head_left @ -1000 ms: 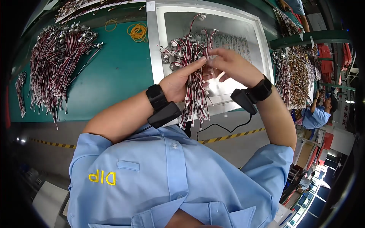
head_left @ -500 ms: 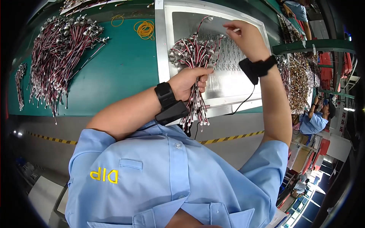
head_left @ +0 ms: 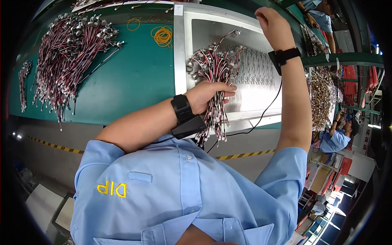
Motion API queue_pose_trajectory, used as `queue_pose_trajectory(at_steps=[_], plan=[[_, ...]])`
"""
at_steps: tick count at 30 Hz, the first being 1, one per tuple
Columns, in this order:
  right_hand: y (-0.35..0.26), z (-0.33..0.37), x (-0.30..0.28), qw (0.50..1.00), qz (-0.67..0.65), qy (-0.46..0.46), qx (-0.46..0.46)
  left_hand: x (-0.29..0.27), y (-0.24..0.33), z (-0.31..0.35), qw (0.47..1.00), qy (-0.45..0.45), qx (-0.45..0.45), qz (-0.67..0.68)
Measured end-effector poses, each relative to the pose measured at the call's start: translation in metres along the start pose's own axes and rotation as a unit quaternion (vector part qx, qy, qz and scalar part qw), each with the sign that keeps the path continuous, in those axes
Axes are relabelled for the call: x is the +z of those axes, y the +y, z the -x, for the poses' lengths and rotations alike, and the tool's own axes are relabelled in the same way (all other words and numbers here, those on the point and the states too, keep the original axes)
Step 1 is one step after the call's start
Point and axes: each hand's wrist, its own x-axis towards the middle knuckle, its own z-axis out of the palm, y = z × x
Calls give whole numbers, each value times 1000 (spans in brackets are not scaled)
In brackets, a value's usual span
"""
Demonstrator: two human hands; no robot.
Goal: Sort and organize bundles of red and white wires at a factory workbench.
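Wire bundle [head_left: 215, 72] stays gripped (right hand [head_left: 277, 30] farther off).

Free green mat [head_left: 141, 87], wire pile [head_left: 73, 63] left, wire bundle [head_left: 214, 65] right

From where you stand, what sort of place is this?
Probably a factory assembly floor: the left hand grips a bunch of wired parts, a bigger pile lies on the green worktop, and a co-worker in a blue shirt appears at the right.
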Motion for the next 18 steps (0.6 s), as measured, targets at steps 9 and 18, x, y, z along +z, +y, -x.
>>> queue_pose_trajectory(at_steps=[9,18], plan=[[-41,17,69,970,65,-228,-47,1,4,4,1000,-15,8,18],[-33,30,-27,977,-196,49,69,-2,9,3,997,-46,-7,59]])
